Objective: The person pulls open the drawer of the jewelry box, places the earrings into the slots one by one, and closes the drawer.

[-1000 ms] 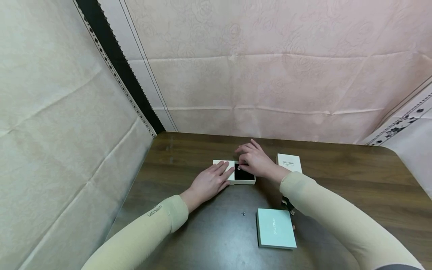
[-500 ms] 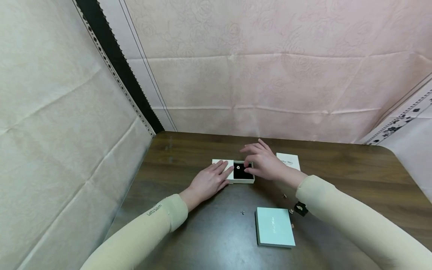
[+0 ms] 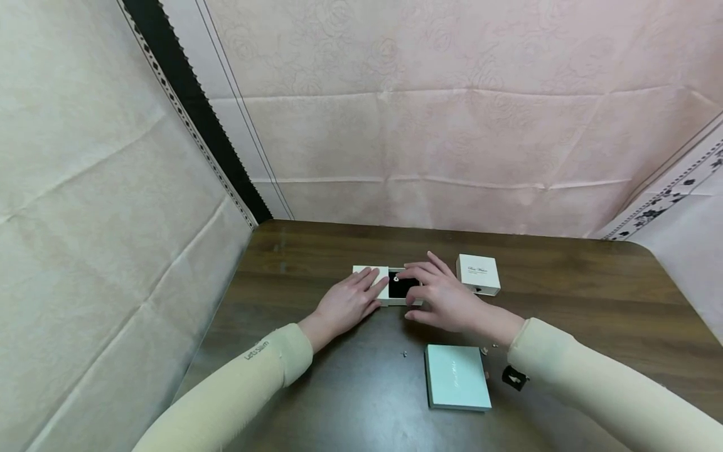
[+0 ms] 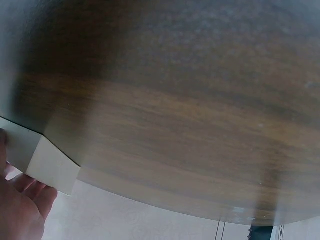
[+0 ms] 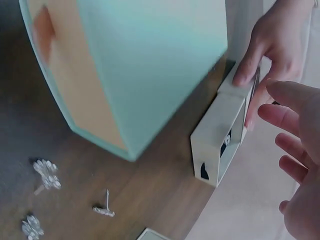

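Note:
A white slide-out box [image 3: 370, 276] lies on the table, its drawer pulled out to the right. Inside the drawer is a black pad [image 3: 400, 289] bearing a small silver stud [image 3: 396, 279]. My left hand [image 3: 346, 301] holds the sleeve, thumb against the near side and fingers across the top; the right wrist view shows that thumb [image 5: 244, 75] too. Over the drawer's right end hovers my right hand [image 3: 443, 298], its fingers loosely bent and thumb apart from the forefinger. From its own wrist camera, the right hand [image 5: 300, 145] appears beside the drawer [image 5: 207, 142].
A mint-green box [image 3: 457, 376] lies near me. Silver earrings [image 5: 46, 175] and a stud [image 5: 104, 210] lie on the wood close to it. A second white box [image 3: 477, 274], printed with lettering, stands behind my right hand. Curtains [image 3: 440, 125] hang beyond the table's far edge.
My right hand has drawn back from inside the drawer, toward me and to the right, uncovering the stud on the pad and the printed white box. My left hand stays put.

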`<state>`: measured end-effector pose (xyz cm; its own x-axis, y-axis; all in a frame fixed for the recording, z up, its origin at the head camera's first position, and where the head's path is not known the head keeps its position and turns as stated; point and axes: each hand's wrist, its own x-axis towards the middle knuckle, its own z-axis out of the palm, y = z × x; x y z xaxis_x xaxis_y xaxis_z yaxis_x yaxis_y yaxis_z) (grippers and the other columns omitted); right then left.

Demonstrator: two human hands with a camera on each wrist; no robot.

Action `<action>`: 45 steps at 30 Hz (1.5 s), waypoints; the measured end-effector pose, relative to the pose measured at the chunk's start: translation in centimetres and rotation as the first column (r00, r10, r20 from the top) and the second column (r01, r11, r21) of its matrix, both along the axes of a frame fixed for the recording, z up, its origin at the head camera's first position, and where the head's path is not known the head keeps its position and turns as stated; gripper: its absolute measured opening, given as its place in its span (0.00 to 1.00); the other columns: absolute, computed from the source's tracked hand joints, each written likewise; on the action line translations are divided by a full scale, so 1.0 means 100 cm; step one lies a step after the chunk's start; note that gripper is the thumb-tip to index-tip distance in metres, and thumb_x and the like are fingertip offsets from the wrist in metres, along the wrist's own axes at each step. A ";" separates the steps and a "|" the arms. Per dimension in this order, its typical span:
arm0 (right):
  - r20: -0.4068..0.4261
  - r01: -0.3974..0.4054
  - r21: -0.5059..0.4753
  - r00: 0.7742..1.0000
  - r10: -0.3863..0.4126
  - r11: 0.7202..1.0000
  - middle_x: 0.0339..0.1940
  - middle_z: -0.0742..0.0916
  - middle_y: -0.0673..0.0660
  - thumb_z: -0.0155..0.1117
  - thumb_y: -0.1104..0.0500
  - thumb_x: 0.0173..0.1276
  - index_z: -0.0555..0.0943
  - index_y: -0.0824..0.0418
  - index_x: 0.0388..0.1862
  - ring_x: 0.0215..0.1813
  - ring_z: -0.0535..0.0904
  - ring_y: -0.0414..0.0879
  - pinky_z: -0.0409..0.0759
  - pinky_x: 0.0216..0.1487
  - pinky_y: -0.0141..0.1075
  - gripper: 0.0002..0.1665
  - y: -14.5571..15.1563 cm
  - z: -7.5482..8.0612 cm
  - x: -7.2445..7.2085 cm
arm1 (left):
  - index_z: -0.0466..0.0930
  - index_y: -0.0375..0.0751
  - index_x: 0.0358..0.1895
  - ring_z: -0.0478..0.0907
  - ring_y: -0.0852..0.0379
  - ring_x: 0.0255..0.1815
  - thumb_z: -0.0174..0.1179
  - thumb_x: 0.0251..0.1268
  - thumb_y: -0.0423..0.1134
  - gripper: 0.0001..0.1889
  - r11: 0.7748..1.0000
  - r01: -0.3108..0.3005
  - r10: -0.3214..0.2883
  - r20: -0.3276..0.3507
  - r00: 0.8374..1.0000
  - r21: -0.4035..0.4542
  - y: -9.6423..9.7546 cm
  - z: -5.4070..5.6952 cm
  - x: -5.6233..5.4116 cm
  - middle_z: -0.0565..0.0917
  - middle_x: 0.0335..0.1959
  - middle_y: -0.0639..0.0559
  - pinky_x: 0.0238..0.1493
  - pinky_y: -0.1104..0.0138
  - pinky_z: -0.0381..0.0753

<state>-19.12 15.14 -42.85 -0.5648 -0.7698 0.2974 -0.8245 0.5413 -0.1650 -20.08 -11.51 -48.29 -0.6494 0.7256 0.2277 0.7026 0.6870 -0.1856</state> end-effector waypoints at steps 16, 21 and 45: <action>-0.160 -0.086 0.093 0.982 0.100 0.992 0.64 0.86 0.57 0.85 0.45 0.59 0.85 0.50 0.27 0.72 0.77 0.58 0.61 0.77 0.71 0.16 -0.005 -0.011 0.036 | 0.74 0.44 0.78 0.76 0.46 0.75 0.60 0.82 0.52 0.29 1.000 0.007 -0.007 -0.027 1.000 0.004 -0.001 -0.001 0.000 0.77 0.75 0.40 0.74 0.58 0.76; -0.143 -0.084 0.115 0.985 0.100 0.990 0.62 0.87 0.56 0.84 0.45 0.59 0.85 0.49 0.26 0.71 0.78 0.56 0.57 0.80 0.69 0.16 -0.007 -0.013 0.040 | 0.73 0.45 0.79 0.75 0.47 0.76 0.60 0.83 0.53 0.30 1.000 0.001 -0.001 -0.015 1.000 -0.005 -0.001 0.000 0.000 0.76 0.76 0.40 0.74 0.58 0.76; -0.240 -0.085 0.312 0.956 0.165 0.946 0.54 0.87 0.51 0.81 0.39 0.61 0.87 0.49 0.25 0.65 0.79 0.51 0.62 0.81 0.64 0.19 -0.022 -0.024 0.050 | 0.74 0.44 0.78 0.76 0.46 0.75 0.60 0.83 0.51 0.28 1.000 0.009 -0.010 0.039 0.999 0.026 -0.001 0.004 -0.001 0.77 0.75 0.39 0.71 0.56 0.79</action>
<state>-14.16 12.90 -45.20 -0.3917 -0.9044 0.1689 -0.8807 0.4217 0.2155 -20.22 -11.59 -47.89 -0.6513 0.7259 0.2210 0.7156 0.6845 -0.1396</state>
